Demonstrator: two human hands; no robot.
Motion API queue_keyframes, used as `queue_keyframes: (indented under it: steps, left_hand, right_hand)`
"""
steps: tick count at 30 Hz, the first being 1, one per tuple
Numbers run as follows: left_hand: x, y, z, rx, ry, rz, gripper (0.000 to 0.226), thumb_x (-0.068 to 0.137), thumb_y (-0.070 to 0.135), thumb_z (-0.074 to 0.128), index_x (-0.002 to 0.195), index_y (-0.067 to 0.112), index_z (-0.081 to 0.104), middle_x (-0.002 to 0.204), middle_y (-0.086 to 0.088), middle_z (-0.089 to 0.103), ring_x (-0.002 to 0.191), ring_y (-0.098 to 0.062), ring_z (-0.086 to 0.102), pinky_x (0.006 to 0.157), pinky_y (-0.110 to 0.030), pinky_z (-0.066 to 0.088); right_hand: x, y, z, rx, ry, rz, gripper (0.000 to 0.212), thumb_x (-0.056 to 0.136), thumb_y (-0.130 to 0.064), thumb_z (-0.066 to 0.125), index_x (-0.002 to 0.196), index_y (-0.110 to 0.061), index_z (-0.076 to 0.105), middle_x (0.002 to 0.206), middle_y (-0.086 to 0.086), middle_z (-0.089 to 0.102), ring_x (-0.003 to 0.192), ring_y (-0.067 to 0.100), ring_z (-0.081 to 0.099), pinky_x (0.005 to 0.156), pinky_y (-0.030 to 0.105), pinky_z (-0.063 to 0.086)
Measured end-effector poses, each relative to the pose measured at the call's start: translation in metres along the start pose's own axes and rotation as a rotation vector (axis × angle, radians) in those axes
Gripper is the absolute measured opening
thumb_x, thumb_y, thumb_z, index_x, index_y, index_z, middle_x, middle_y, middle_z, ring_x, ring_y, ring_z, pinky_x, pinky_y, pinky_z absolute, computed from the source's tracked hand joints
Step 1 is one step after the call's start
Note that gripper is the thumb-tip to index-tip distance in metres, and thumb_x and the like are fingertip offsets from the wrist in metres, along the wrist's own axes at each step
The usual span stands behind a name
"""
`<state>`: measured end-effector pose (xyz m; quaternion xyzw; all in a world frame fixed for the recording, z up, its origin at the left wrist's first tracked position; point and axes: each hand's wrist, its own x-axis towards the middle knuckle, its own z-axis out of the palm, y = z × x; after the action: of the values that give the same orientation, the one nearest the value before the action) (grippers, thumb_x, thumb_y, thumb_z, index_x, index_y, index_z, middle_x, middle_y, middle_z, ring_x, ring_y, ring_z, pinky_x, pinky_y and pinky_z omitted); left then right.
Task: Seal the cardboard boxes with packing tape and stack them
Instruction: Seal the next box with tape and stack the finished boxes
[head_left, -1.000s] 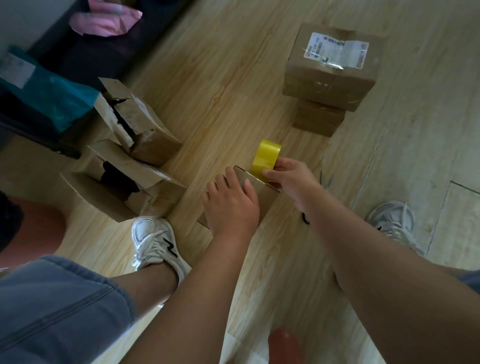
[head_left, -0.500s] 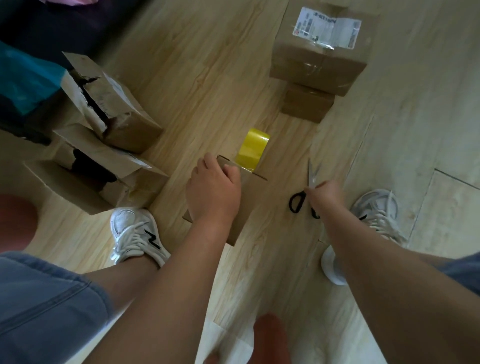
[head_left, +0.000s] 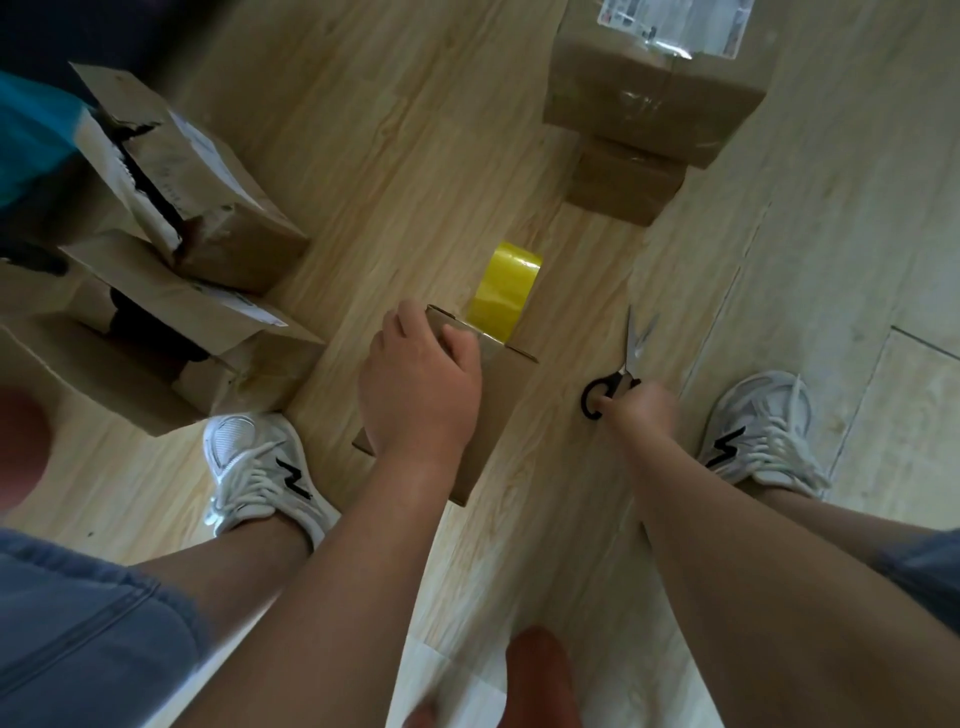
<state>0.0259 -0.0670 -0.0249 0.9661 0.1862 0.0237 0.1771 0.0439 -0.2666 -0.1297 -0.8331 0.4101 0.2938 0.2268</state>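
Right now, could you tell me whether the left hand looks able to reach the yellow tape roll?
Probably yes: the tape roll stands just past the small box that the left hand holds, with nothing between them. It would have to let go of the box first.

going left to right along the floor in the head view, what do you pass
open boxes → left shoe → left hand gripping the small box → yellow tape roll → scissors → right shoe

The right hand (head_left: 642, 411) left the tape roll (head_left: 506, 291) and now grips the scissors (head_left: 635, 344).
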Motion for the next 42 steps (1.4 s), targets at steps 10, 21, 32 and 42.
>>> queue_keyframes:
  steps: [10, 21, 32, 42]
  left_hand:
    - [0.001, -0.003, 0.000, 0.027, -0.030, 0.020, 0.044, 0.103, 0.046, 0.030, 0.114, 0.010, 0.054, 0.099, -0.005, 0.061, 0.080, -0.020, 0.056, 0.061, -0.032, 0.035]
    - [0.007, -0.015, -0.010, 0.023, -0.165, 0.132, 0.036, 0.106, 0.037, 0.026, 0.115, 0.013, 0.052, 0.112, -0.006, 0.059, 0.094, -0.027, 0.058, 0.069, -0.036, 0.038]
    - [0.006, -0.013, -0.017, 0.046, -0.219, 0.157, 0.037, 0.107, 0.038, 0.027, 0.117, 0.012, 0.051, 0.116, -0.009, 0.059, 0.102, -0.031, 0.058, 0.074, -0.038, 0.038]
    - [0.015, -0.012, -0.023, -0.141, -0.266, 0.054, 0.039, 0.104, 0.039, 0.039, 0.133, 0.016, 0.048, 0.130, -0.004, 0.054, 0.115, -0.024, 0.054, 0.084, -0.035, 0.041]
  right_hand:
    - [0.001, -0.016, -0.019, 0.254, -0.185, 0.086, 0.019, 0.091, -0.014, 0.070, 0.096, -0.002, 0.056, 0.074, 0.010, 0.051, 0.074, 0.024, 0.057, 0.082, 0.036, 0.055]
    - [-0.042, -0.025, -0.088, 0.209, -0.614, -0.399, 0.086, 0.045, -0.083, 0.076, 0.087, -0.009, 0.069, 0.084, 0.005, 0.067, 0.081, 0.019, 0.062, 0.083, 0.036, 0.048]
    - [-0.057, 0.012, -0.130, 0.102, -1.195, -0.540, 0.065, 0.072, -0.072, 0.072, 0.082, -0.009, 0.057, 0.073, 0.011, 0.050, 0.063, 0.020, 0.042, 0.062, 0.035, 0.027]
    - [-0.070, -0.012, -0.099, 0.040, -1.148, -0.516, 0.065, 0.076, -0.078, 0.058, 0.086, -0.014, 0.056, 0.074, 0.003, 0.056, 0.063, 0.015, 0.052, 0.065, 0.028, 0.044]
